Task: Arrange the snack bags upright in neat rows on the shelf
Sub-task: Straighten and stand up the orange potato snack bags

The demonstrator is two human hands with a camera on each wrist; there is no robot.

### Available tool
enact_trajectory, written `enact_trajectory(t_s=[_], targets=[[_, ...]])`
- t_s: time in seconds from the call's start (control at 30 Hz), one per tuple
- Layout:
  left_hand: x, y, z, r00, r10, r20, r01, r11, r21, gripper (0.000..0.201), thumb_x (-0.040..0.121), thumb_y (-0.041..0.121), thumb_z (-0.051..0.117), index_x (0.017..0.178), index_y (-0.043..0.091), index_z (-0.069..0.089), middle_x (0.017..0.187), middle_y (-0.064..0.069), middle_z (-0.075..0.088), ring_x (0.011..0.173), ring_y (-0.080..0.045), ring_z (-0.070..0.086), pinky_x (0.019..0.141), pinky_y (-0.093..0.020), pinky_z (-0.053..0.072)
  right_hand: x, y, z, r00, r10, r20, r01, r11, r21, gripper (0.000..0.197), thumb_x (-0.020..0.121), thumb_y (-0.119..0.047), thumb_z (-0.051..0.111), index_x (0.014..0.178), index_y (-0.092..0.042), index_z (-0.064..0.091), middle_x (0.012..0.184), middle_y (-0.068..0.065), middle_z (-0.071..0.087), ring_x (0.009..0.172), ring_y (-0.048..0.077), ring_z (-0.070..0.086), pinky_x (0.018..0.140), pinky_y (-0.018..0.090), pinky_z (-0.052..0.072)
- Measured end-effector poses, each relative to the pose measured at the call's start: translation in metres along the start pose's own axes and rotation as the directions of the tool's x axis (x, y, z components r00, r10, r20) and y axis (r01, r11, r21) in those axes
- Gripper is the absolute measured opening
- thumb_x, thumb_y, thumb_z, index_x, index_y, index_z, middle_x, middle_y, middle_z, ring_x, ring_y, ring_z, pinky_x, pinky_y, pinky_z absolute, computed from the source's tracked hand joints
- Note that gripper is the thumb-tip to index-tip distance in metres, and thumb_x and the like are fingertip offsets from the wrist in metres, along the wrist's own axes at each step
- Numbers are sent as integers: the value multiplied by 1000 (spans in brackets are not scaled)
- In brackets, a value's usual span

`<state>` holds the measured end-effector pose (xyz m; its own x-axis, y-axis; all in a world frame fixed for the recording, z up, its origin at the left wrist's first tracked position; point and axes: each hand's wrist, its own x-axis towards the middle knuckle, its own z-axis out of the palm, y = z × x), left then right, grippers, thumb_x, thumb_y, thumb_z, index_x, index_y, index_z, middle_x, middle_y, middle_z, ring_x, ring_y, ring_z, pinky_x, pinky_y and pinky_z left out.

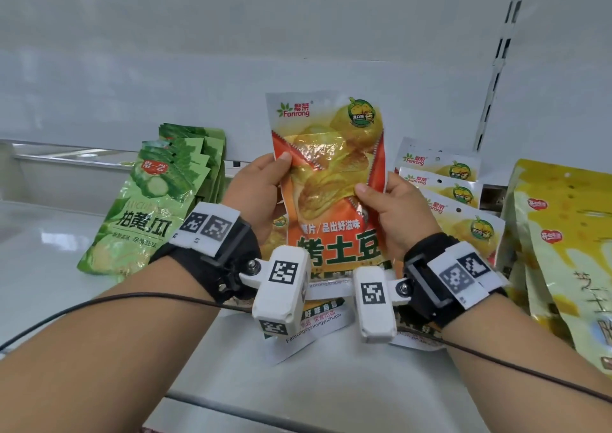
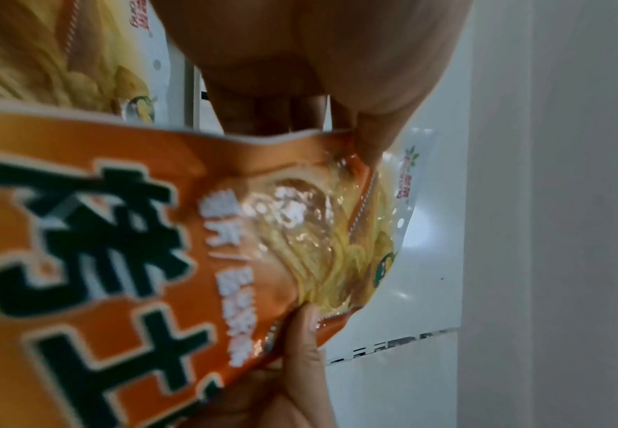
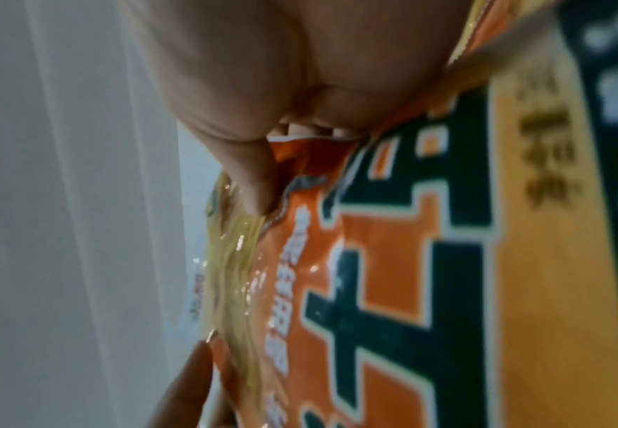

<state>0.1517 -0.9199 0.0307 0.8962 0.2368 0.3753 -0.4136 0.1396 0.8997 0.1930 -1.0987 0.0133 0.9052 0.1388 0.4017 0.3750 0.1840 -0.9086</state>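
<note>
An orange potato-chip bag (image 1: 331,181) is held upright above the white shelf (image 1: 59,267), at the centre of the head view. My left hand (image 1: 261,184) grips its left edge, thumb on the front. My right hand (image 1: 390,207) grips its right edge the same way. The left wrist view shows the bag (image 2: 190,231) pinched between thumb and fingers (image 2: 311,341). The right wrist view shows the same bag (image 3: 373,275) under my thumb. More orange bags (image 1: 443,181) lean in a stack behind on the right, and others lie flat below my wrists.
Green cucumber snack bags (image 1: 155,201) lean in a row at the left. Large yellow bags (image 1: 563,244) stand at the right edge. The shelf's white back wall (image 1: 298,52) is close behind, with a slotted upright (image 1: 496,68) at the right.
</note>
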Motion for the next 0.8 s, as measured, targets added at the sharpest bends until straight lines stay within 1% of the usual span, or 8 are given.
enact_trajectory(t_s=[0.13,0.23,0.33,0.47,0.53,0.63,0.73,0.8], targets=[[-15,-22,-11,968,-186,170,167,979,117,20,95,22,53,83,9,63,72,-5,71,57,-15,67,49,-23,52,2,17,6,993,32,-116,-11,983,181,15,86,-8,64,74,-17,60,61,-1,68,59,17,67,62,36,57],[-14,-36,-21,967,-236,98,215,958,190,24,96,26,52,84,9,63,79,-10,74,68,-23,71,58,-30,56,-1,30,8,993,76,-93,-56,978,202,16,86,-12,64,72,-18,61,64,0,68,62,18,67,69,39,58],[-10,-40,-26,977,-215,1,210,957,200,27,98,31,48,87,10,61,86,-12,72,78,-27,69,76,-41,55,-5,44,6,988,148,-45,-136,970,199,7,87,-16,63,80,-14,62,69,2,71,64,18,68,69,38,58],[-10,-41,-29,966,-249,-64,256,951,173,31,97,34,49,98,5,61,90,-18,71,83,-31,68,89,-54,52,-5,56,6,978,195,-79,-188,978,86,12,90,-11,59,77,-13,59,75,8,67,67,23,66,67,38,57],[-10,-44,-29,953,-293,-72,298,951,75,33,98,31,47,107,2,59,95,-21,72,84,-33,70,84,-57,54,-2,57,6,978,177,-111,-173,984,47,16,90,-12,58,74,-14,58,77,11,67,74,30,66,75,45,57],[-10,-50,-26,952,-296,-73,299,954,34,31,98,32,45,105,5,59,92,-17,73,79,-32,70,79,-56,55,-1,59,4,978,144,-150,-150,988,-31,21,91,-15,58,70,-18,59,82,12,68,90,40,65,86,55,52],[-10,-53,-24,957,-272,-104,282,954,101,29,96,37,47,100,10,58,98,-24,65,86,-38,60,82,-58,46,-3,60,4,975,141,-170,-152,987,-51,26,92,-14,56,67,-18,58,73,7,66,80,33,65,85,55,52],[-10,-55,-22,964,-241,-113,254,960,120,29,96,36,48,95,9,58,101,-29,66,87,-40,62,85,-58,48,-4,58,2,975,151,-163,-162,985,-56,26,92,-14,56,67,-17,58,71,5,66,75,28,64,84,53,53]])
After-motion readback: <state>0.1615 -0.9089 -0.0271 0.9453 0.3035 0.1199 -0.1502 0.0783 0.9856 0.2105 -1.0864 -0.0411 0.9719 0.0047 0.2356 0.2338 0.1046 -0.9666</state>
